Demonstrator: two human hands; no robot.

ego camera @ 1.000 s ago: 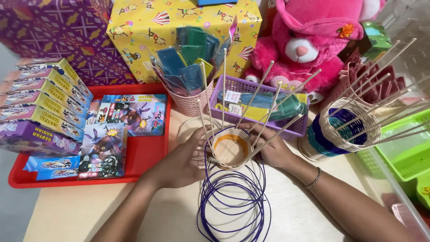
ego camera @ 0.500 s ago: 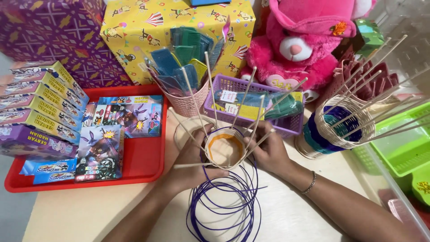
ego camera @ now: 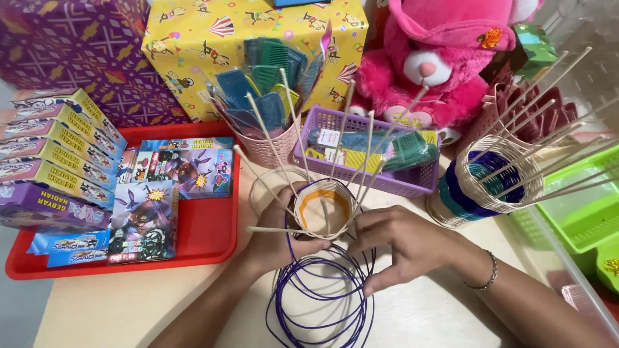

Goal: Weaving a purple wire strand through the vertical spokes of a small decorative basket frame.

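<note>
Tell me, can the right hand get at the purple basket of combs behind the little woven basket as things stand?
Probably yes. The right hand lies just in front of the purple basket, with bare table between. The small woven basket's upright sticks lean across the way, so it might brush them.

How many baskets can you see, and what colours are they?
Woven, unfinished with sticks poking up: 2, the small basket between the left hand and right hand, and the taller basket to the right
Pink basket holding combs: 1
Purple basket: 1
Green basket: 1
Total: 5
</note>
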